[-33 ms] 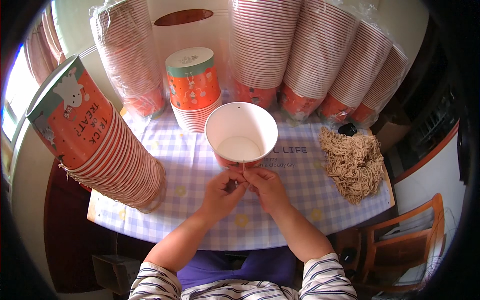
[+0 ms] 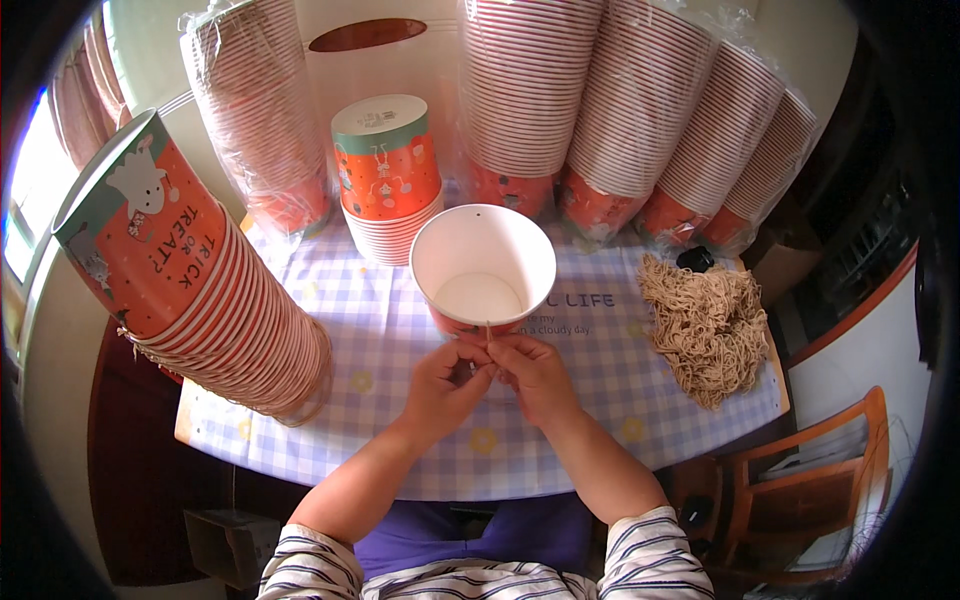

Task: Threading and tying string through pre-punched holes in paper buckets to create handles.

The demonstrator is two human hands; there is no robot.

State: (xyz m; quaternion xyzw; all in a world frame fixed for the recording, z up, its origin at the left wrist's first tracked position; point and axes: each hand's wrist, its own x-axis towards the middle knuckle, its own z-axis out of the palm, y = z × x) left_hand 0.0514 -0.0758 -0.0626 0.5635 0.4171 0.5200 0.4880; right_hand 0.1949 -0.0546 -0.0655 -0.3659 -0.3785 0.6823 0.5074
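A white-lined paper bucket (image 2: 483,262) stands upright and open in front of me, with a small hole in its far wall near the rim. At its near rim a short piece of tan cord (image 2: 488,333) runs down to my fingertips. My left hand (image 2: 446,388) is closed, thumb and forefinger pinched at the cord. Touching it, my right hand (image 2: 534,374) also pinches the cord between thumb and finger. The cord's lower end is hidden by my fingers. To the right lies a tangled heap of tan cords (image 2: 703,330).
Nested orange buckets (image 2: 225,290) lean at the left, cords hanging round their rims. A shorter upside-down stack (image 2: 385,175) stands behind the bucket. Several plastic-wrapped stacks (image 2: 640,110) line the back. A checked cloth (image 2: 400,470) covers the table; a wooden chair (image 2: 810,470) is at right.
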